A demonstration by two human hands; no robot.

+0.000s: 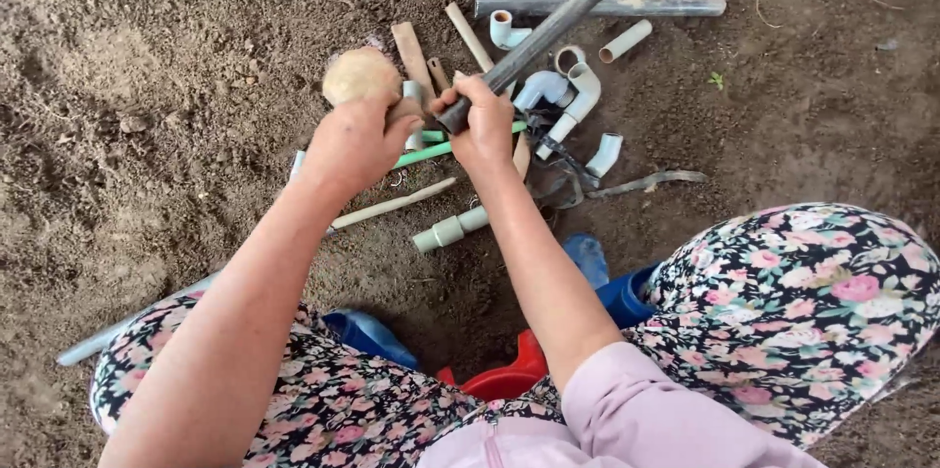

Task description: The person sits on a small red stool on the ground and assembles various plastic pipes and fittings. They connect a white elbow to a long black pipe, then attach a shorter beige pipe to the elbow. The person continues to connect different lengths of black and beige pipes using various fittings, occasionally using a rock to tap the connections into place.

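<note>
A long grey pipe (560, 23) slants up from its near end, which the right hand (482, 125) grips with fingers closed around it. Just beside it, the left hand (354, 143) clutches a round tan stone (360, 73). Below them, white elbows (578, 91) and pipe offcuts (450, 230) lie scattered on bare soil (147, 86)
</note>
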